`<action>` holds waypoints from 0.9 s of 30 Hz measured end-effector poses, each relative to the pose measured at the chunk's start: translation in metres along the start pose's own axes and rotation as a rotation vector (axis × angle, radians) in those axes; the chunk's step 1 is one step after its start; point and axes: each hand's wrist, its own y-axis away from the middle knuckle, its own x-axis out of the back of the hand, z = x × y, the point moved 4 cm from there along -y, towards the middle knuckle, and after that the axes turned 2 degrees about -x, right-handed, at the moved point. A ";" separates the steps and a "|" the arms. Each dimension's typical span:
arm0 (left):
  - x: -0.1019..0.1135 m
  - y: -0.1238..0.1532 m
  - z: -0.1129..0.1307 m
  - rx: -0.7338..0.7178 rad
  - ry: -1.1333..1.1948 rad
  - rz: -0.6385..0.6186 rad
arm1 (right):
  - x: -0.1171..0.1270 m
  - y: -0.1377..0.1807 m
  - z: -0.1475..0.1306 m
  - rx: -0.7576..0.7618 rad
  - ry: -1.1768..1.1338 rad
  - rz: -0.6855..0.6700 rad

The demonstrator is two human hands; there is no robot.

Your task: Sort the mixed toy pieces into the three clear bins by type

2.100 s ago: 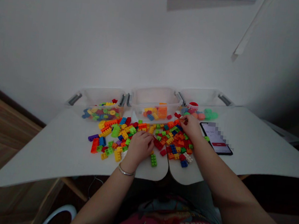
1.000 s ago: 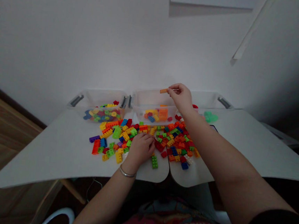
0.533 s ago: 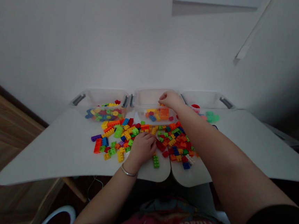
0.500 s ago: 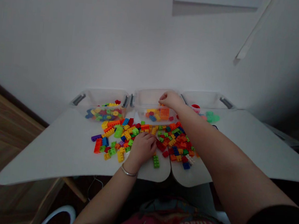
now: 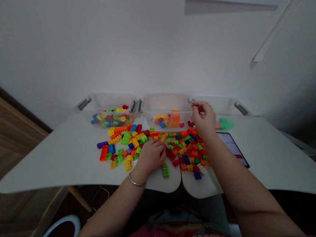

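Observation:
My left hand [image 5: 151, 155] rests on the table among toy building bricks, its fingers curled downward; whatever may be under them is hidden. A green brick [image 5: 165, 171] lies just to its right, close to me, and a dark red brick [image 5: 170, 153] is beside its fingertips. Raised at the right end of the middle clear box [image 5: 166, 101] is my right hand [image 5: 205, 119]. Its thumb and fingers are bent and a little apart, with no brick visible between them. Inside that box are several bricks, among them a large orange brick [image 5: 175, 120].
A left clear box [image 5: 112, 99] holds many mixed pieces; a right clear box [image 5: 220, 103] has green pieces [image 5: 225, 124]. Loose bricks [image 5: 191, 149] spread across both white tabletops [image 5: 60, 161]. A phone [image 5: 234, 149] lies under my right forearm.
My right hand has moved right and slightly lower, from above the middle box to its right end. An orange piece shows in the box where the hand was. The phone is uncovered. My left hand stays put.

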 end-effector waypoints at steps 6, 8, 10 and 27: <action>0.002 -0.002 0.001 0.013 0.014 -0.007 | 0.007 0.050 0.053 -0.198 0.034 -0.147; 0.003 -0.002 0.002 0.019 0.014 -0.012 | 0.000 0.059 0.055 -0.172 0.071 -0.273; 0.003 -0.003 0.002 0.020 0.011 -0.020 | -0.008 0.066 0.049 -0.088 0.135 -0.378; 0.001 -0.002 0.001 0.026 0.019 -0.005 | -0.016 0.076 0.049 -0.155 0.267 -0.400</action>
